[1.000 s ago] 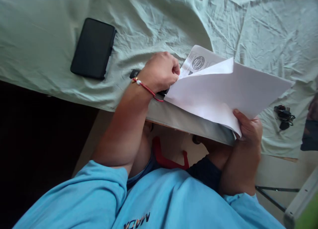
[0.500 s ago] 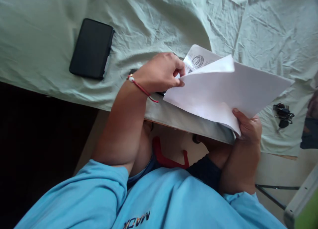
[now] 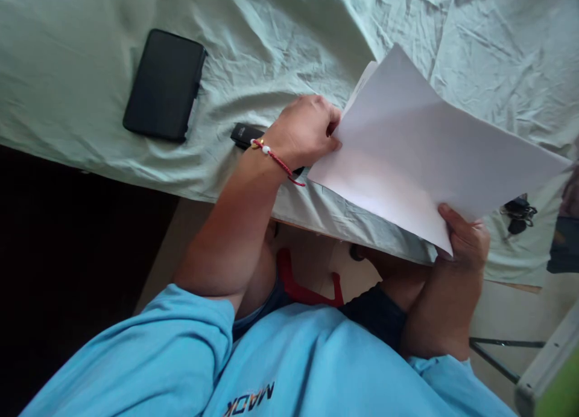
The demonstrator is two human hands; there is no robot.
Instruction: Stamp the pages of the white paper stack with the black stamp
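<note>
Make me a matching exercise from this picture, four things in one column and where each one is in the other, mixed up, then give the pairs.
Things:
1. sheets of paper
2. black case
3. bunch of keys
4. small black device

Places:
A. far right on the green cloth
B. held up between the left hand and the right hand
C. partly hidden under the left wrist
D. lying flat at the left on the cloth

Pairs: 1-B, 2-D, 3-A, 4-C

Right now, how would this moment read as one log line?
left hand: pinching paper sheets edge | right hand: gripping sheets' corner | black case: on green cloth | keys: at right
</note>
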